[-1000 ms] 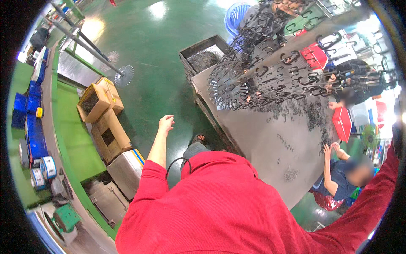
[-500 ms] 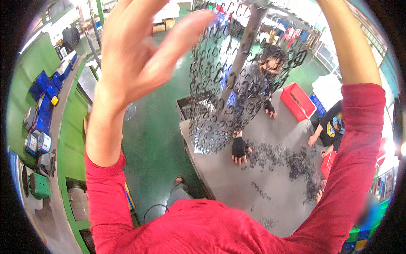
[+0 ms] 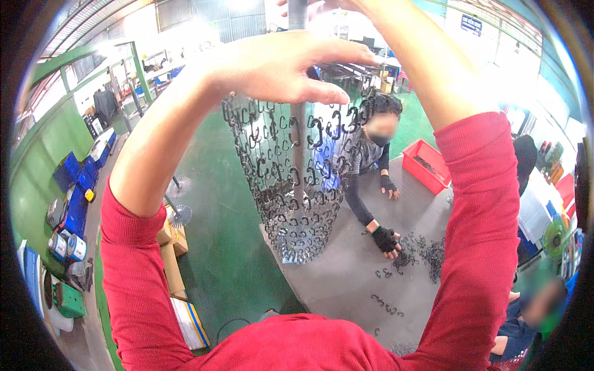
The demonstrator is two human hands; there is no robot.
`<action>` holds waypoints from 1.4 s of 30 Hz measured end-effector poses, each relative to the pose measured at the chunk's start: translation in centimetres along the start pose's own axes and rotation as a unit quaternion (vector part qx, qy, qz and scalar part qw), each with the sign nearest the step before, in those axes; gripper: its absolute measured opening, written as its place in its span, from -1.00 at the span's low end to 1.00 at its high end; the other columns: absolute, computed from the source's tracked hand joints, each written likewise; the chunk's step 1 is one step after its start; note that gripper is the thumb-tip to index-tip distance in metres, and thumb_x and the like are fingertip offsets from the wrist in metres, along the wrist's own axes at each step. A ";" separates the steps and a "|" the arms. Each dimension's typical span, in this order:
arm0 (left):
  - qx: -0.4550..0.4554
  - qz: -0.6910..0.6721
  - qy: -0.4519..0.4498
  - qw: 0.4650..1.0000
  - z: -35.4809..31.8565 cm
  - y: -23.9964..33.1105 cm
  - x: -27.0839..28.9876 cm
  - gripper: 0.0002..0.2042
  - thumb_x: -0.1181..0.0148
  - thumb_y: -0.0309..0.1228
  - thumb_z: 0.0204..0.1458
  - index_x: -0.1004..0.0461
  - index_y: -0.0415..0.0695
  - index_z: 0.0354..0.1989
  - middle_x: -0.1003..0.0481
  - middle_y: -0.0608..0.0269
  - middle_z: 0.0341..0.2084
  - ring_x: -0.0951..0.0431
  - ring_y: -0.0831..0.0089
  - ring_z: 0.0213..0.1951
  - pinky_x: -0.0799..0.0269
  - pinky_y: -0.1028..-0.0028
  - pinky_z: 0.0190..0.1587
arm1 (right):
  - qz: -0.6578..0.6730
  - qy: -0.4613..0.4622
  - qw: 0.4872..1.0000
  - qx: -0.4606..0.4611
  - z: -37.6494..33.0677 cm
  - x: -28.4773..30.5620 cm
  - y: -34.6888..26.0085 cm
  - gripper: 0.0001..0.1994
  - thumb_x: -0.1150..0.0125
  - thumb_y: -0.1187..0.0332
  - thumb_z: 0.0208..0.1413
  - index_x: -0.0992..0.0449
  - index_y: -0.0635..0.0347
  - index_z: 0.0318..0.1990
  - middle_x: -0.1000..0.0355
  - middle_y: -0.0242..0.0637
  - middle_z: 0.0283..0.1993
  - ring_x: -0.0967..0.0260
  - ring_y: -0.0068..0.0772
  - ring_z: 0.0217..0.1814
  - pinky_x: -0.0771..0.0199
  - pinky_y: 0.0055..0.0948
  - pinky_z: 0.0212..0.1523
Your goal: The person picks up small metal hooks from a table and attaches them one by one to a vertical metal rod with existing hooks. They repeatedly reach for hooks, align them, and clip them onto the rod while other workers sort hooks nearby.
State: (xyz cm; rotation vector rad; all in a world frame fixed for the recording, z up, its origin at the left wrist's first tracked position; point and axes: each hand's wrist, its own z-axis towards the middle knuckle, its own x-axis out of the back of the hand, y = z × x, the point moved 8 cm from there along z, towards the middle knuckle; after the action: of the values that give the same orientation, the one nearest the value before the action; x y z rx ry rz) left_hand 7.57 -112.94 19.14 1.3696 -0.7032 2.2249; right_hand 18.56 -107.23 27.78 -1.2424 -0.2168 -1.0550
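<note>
Black C-shaped hooks point(image 3: 317, 132) ring a grey upright pole point(image 3: 297, 145) in close tiers, by the table point(image 3: 337, 300)'s corner. The left hand point(image 3: 278, 67) crosses before the pole, thumb spread from fingers; the right hand point(image 3: 320, 8)'s grip is unclear.

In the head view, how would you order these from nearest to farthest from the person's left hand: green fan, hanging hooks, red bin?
From the left hand:
1. Hanging hooks: just below it in the picture.
2. Red bin: rightward, on the table.
3. Green fan: far right, past the table.
</note>
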 end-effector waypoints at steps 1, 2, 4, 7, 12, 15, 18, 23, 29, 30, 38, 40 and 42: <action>0.062 0.026 -0.005 0.998 -2.3 -1.1 0.7 -0.47 -0.10 -0.25 -0.10 -0.18 -0.10 0.10 -0.22 0.14 0.07 -0.19 0.28 0.12 -0.08 0.34 0.14 | -0.022 0.004 0.998 0.065 0.8 -2.5 -1.9 -0.54 -0.07 0.09 -0.07 -0.36 0.32 -0.14 -0.42 -0.11 -0.25 -0.36 -0.30 -0.16 -0.34 -0.20 -0.20; 0.009 -0.004 0.016 1.000 0.5 0.3 0.2 -0.48 -0.10 -0.27 -0.10 -0.20 -0.09 0.09 -0.22 0.15 0.06 -0.19 0.27 0.11 -0.11 0.32 0.12 | -0.098 0.093 0.990 0.046 -2.9 1.6 -0.9 -0.51 -0.09 0.09 -0.09 -0.36 0.33 -0.11 -0.42 -0.10 -0.22 -0.35 -0.29 -0.15 -0.34 -0.22 -0.19; 0.010 -0.028 0.038 0.999 1.4 0.1 -0.1 -0.50 -0.12 -0.29 -0.11 -0.22 -0.07 0.07 -0.23 0.16 0.05 -0.20 0.24 0.10 -0.15 0.28 0.10 | -0.199 0.287 0.922 0.171 -7.1 4.7 -1.8 -0.51 -0.17 0.18 -0.12 -0.33 0.40 -0.11 -0.41 -0.14 -0.25 -0.35 -0.34 -0.20 -0.37 -0.40 -0.23; 0.082 0.002 0.036 0.996 -1.0 -1.8 0.6 -0.54 -0.14 -0.33 -0.13 -0.28 -0.05 0.02 -0.25 0.16 0.03 -0.24 0.26 0.07 -0.22 0.25 0.05 | -0.011 0.321 0.885 0.337 -13.2 2.8 -0.9 -0.64 -0.12 0.28 -0.04 -0.36 0.44 -0.18 -0.41 -0.20 -0.37 -0.35 -0.49 -0.37 -0.37 -0.53 -0.38; 0.084 -0.007 0.028 0.996 0.7 -2.4 0.0 -0.59 -0.15 -0.38 -0.13 -0.33 -0.07 -0.03 -0.30 0.17 -0.01 -0.29 0.32 0.03 -0.25 0.31 0.01 | -0.016 0.378 0.915 0.138 -18.2 1.1 9.0 -0.76 -0.14 0.32 -0.04 -0.48 0.28 -0.26 -0.46 -0.31 -0.40 -0.34 -0.64 -0.36 -0.30 -0.61 -0.29; 0.084 -0.002 0.015 0.996 0.7 -2.7 -0.2 -0.61 -0.16 -0.39 -0.12 -0.35 -0.10 -0.05 -0.31 0.16 -0.02 -0.30 0.34 0.02 -0.27 0.33 -0.01 | 0.048 0.364 0.916 0.162 -17.1 -0.9 10.6 -0.79 -0.13 0.29 -0.01 -0.50 0.21 -0.27 -0.35 -0.53 -0.51 -0.17 -0.75 -0.54 -0.19 -0.69 -0.55; 0.100 -0.027 -0.003 0.995 0.8 -3.2 -0.5 -0.61 -0.16 -0.38 -0.12 -0.34 -0.13 -0.04 -0.30 0.13 -0.01 -0.30 0.33 0.02 -0.27 0.34 -0.02 | 0.085 0.333 0.931 0.122 -16.1 -1.7 11.2 -0.80 -0.16 0.32 -0.04 -0.51 0.25 -0.32 -0.41 -0.39 -0.45 -0.27 -0.64 -0.40 -0.24 -0.62 -0.36; 0.089 -0.010 -0.044 0.995 1.1 -2.7 -0.6 -0.55 -0.13 -0.34 -0.13 -0.29 -0.16 0.01 -0.29 0.05 -0.01 -0.29 0.26 0.04 -0.22 0.32 0.03 | 0.120 0.290 0.943 0.112 -15.3 -2.0 11.5 -0.81 -0.14 0.33 -0.03 -0.53 0.24 -0.31 -0.43 -0.36 -0.41 -0.29 -0.60 -0.32 -0.24 -0.58 -0.26; 0.018 0.064 -0.038 0.997 1.3 -2.5 -1.0 -0.50 -0.10 -0.29 -0.15 -0.24 -0.19 0.03 -0.27 -0.03 -0.01 -0.25 0.09 0.06 -0.11 0.27 0.10 | 0.162 0.260 0.943 0.131 -14.3 -2.1 12.1 -0.82 -0.12 0.34 -0.01 -0.53 0.24 -0.31 -0.44 -0.35 -0.38 -0.29 -0.59 -0.29 -0.25 -0.56 -0.23; 0.017 0.070 -0.037 0.997 1.4 -2.6 -1.0 -0.50 -0.10 -0.29 -0.14 -0.24 -0.19 0.03 -0.27 -0.03 -0.01 -0.25 0.09 0.05 -0.12 0.27 0.09 | 0.166 0.257 0.942 0.136 -14.1 -2.1 12.3 -0.82 -0.12 0.34 -0.01 -0.53 0.24 -0.32 -0.44 -0.35 -0.38 -0.29 -0.59 -0.29 -0.25 -0.56 -0.23; 0.018 0.060 -0.027 0.998 2.3 -2.6 -1.3 -0.52 -0.05 -0.24 -0.11 -0.26 -0.18 0.02 -0.27 -0.01 -0.01 -0.28 0.11 0.03 -0.19 0.30 0.04 | 0.344 0.185 0.909 0.144 -12.3 -2.2 14.5 -0.82 -0.13 0.33 -0.03 -0.52 0.28 -0.39 -0.42 -0.36 -0.39 -0.27 -0.57 -0.25 -0.15 -0.57 -0.14; 0.026 0.048 -0.033 0.998 2.4 -2.7 -1.4 -0.52 -0.05 -0.23 -0.11 -0.27 -0.18 0.02 -0.27 0.00 -0.01 -0.28 0.10 0.03 -0.19 0.30 0.03 | 0.405 0.174 0.884 0.155 -12.1 -2.4 15.1 -0.82 -0.14 0.33 -0.03 -0.52 0.28 -0.40 -0.41 -0.38 -0.39 -0.25 -0.58 -0.24 -0.11 -0.58 -0.13; 0.029 0.048 -0.034 0.998 2.3 -2.8 -1.4 -0.52 -0.06 -0.23 -0.11 -0.27 -0.18 0.01 -0.27 0.00 -0.01 -0.28 0.10 0.03 -0.20 0.30 0.03 | 0.456 0.149 0.864 0.155 -11.9 -2.6 15.3 -0.83 -0.14 0.32 -0.03 -0.52 0.26 -0.39 -0.40 -0.41 -0.39 -0.22 -0.59 -0.24 -0.10 -0.60 -0.15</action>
State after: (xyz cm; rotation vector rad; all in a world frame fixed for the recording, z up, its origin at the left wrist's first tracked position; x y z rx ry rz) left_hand 11.40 -112.32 19.24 1.4746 -0.7478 2.2985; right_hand 23.94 -116.70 11.60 -0.7168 0.4091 -0.3377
